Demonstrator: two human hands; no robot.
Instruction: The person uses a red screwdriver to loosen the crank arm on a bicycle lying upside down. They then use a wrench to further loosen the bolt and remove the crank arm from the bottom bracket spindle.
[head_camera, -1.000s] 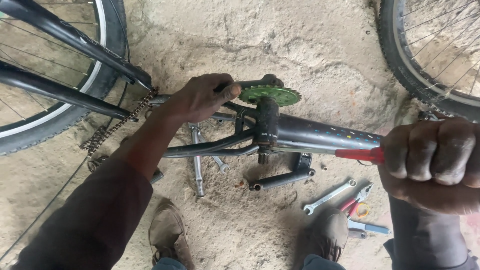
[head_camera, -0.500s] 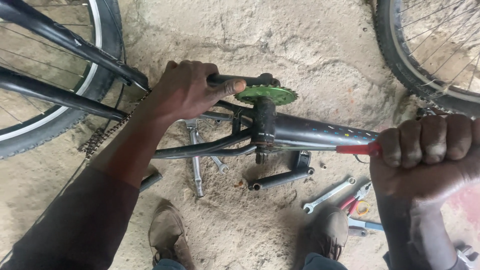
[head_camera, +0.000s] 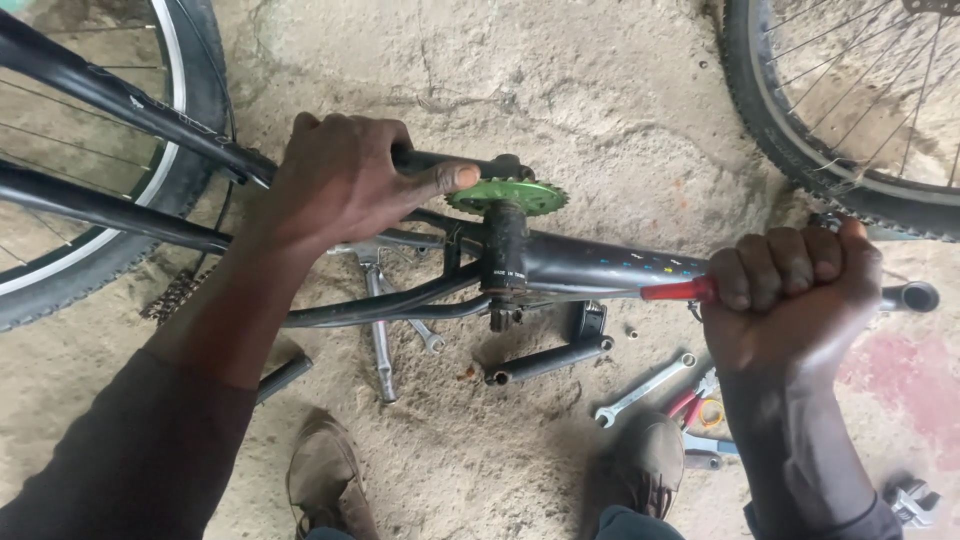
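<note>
A black bicycle frame lies across the view over a dusty concrete floor. My left hand is closed around the black crank arm next to the green chainring. My right hand is clenched on a red-handled tool held against the frame tube. The tool's working end is hidden behind the tube and my fist.
The rear wheel fills the upper left and the front wheel the upper right. On the floor lie a loose black crank arm, spanners, red-handled pliers, a chain and my two shoes.
My left hand has shifted from resting open near the chainring to a firm grip on the crank arm. My right fist with the red tool has moved slightly left and lower.
</note>
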